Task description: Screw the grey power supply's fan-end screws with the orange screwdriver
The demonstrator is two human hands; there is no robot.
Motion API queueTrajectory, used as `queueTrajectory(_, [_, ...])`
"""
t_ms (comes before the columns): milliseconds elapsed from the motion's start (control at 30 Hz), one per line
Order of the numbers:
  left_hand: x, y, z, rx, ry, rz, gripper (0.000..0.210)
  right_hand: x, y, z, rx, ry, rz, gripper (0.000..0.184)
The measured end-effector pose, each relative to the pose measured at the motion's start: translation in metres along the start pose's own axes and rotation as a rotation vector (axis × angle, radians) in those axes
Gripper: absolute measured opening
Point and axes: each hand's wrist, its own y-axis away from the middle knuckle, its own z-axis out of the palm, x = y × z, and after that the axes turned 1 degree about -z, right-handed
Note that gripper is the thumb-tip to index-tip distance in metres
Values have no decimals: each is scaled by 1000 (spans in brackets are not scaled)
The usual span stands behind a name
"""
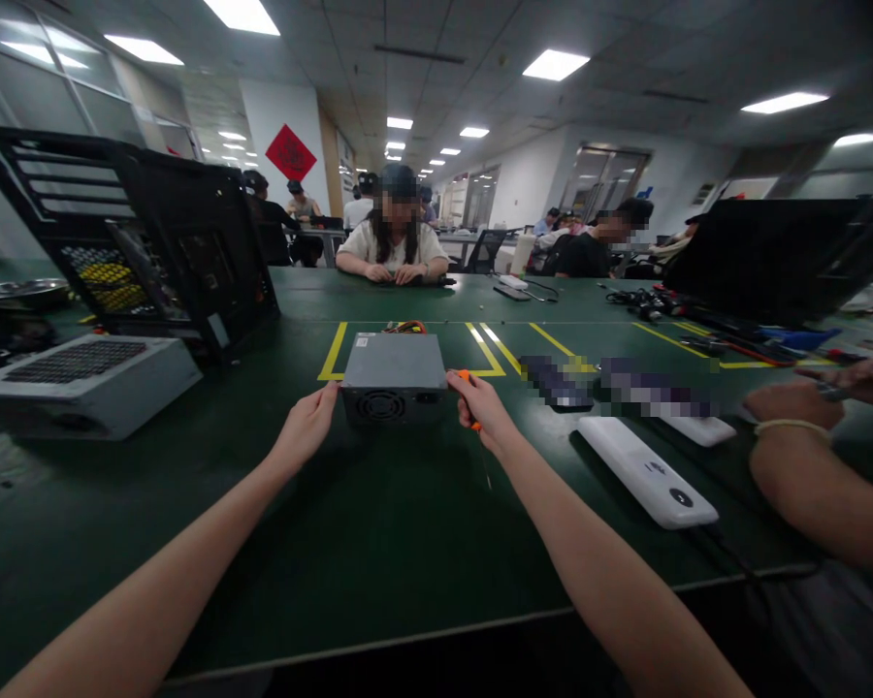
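A grey computer power supply (395,361) sits on the green table in front of me, its fan grille and socket side facing me. Coloured cables (405,328) bunch up behind it. My left hand (307,424) grips its left edge, thumb and fingers closed at the front corner. At the opposite side, my right hand (482,407) is closed around an orange-handled screwdriver (466,376) and touches the right front corner of the power supply. Most of the screwdriver is hidden by the fingers.
To the left stand an open black computer case (210,252) and another power supply (87,383). White power banks (647,470) and blurred phones (557,381) lie at right, near a co-worker's hands (796,397). Yellow tape (333,351) marks the table; a person (393,242) sits opposite.
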Motion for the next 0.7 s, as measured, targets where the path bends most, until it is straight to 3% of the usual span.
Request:
queueTrajectory(133, [-2,8,2,-58,-15,54,45,3,-2,-1,-18,-77,42,28])
queueTrajectory(700, [-10,-3,12,9,45,50,48,-1,9,14,97,-274,113,16])
